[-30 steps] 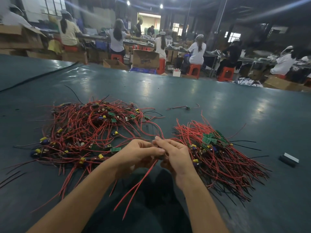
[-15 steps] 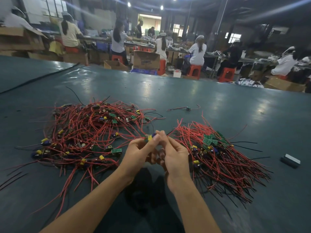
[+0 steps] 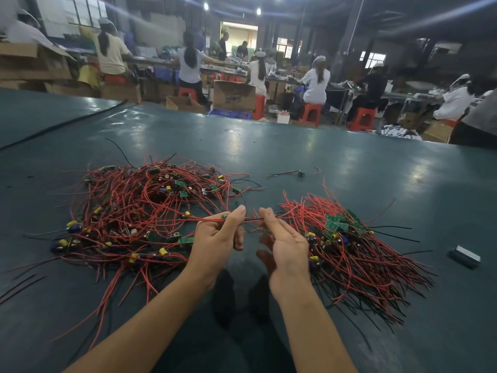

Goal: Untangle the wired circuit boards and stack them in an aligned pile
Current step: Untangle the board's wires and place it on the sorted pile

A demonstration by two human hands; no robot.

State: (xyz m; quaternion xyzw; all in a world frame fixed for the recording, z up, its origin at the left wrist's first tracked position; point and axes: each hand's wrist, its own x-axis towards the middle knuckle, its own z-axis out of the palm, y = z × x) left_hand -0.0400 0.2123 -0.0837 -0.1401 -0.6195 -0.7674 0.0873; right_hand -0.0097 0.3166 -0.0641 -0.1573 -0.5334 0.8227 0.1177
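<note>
Meanwhile, the left hand pinches a wired board, forearm raised; just beside it, the upright right hand pinches its wires.

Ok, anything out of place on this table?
One wired board lies alone beyond the tangled heap and the sorted pile, touching neither. A small dark block sits alone at the right; I cannot identify it.

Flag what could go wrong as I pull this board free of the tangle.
1. The left hand grips the board, whose red wires run into the tangled pile: pulling may drag neighbours along or strain its joints.
2. The right hand pinches the red wires beside the sorted pile; loose ends could snag there.
</note>
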